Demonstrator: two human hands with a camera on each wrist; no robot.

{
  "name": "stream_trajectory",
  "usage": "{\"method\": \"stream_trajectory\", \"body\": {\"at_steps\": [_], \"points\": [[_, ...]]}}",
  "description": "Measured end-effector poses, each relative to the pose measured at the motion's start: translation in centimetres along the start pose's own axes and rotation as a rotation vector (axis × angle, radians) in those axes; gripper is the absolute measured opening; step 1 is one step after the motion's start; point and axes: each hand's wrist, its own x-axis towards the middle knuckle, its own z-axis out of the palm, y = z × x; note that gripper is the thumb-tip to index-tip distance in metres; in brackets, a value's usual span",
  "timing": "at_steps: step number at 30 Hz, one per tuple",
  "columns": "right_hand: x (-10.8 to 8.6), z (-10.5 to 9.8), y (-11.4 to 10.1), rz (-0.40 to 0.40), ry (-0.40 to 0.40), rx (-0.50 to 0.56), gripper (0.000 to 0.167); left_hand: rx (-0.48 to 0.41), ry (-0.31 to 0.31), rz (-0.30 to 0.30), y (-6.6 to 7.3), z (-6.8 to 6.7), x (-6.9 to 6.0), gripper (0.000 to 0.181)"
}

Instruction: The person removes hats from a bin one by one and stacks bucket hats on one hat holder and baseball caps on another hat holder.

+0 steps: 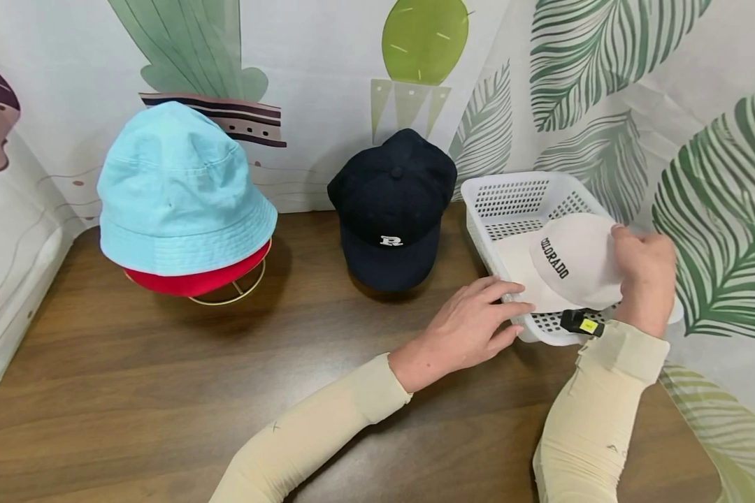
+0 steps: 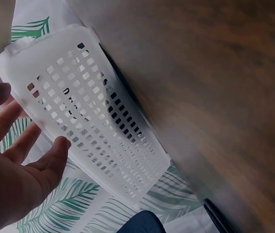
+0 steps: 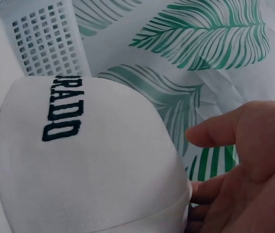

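Observation:
In the head view a white cap (image 1: 581, 262) lettered COLORADO lies in a white perforated basket (image 1: 491, 241), its brim toward the left wall. My right hand (image 1: 648, 276) is at the right side of the crown. The right wrist view shows the thumb (image 3: 210, 133) apart from the cap (image 3: 103, 160), while the other fingers touch its edge, partly hidden. My left hand (image 1: 468, 325) reaches to the basket's near-left rim, fingers spread and fingertips by the brim. In the left wrist view these loose fingers (image 2: 21, 141) lie beside the basket's rim (image 2: 45, 131).
A navy cap (image 1: 396, 195) with a white R stands left of the basket. Further left, a light blue bucket hat (image 1: 179, 188) sits over a red hat (image 1: 195, 279) on a gold wire stand (image 1: 252, 285). A printed cloth (image 1: 327, 84) hangs behind the wooden table (image 1: 163, 391).

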Motion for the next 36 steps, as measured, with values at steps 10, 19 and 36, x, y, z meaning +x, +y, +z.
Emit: {"method": "stream_trajectory", "body": {"at_steps": [10,19,36], "points": [[0.1,0.1,0.0,0.022,0.009,0.026,0.064,0.042,-0.033,-0.016,0.3,0.1,0.1,0.035],[0.3,0.6,-0.6,0.023,-0.006,0.175,0.072,0.029,0.003,-0.009,0.3,0.4,0.0,0.034],[0.3,0.7,-1.9,0.007,0.104,0.406,0.021,0.051,0.056,-0.020,0.7,0.7,0.5,0.030]]}}
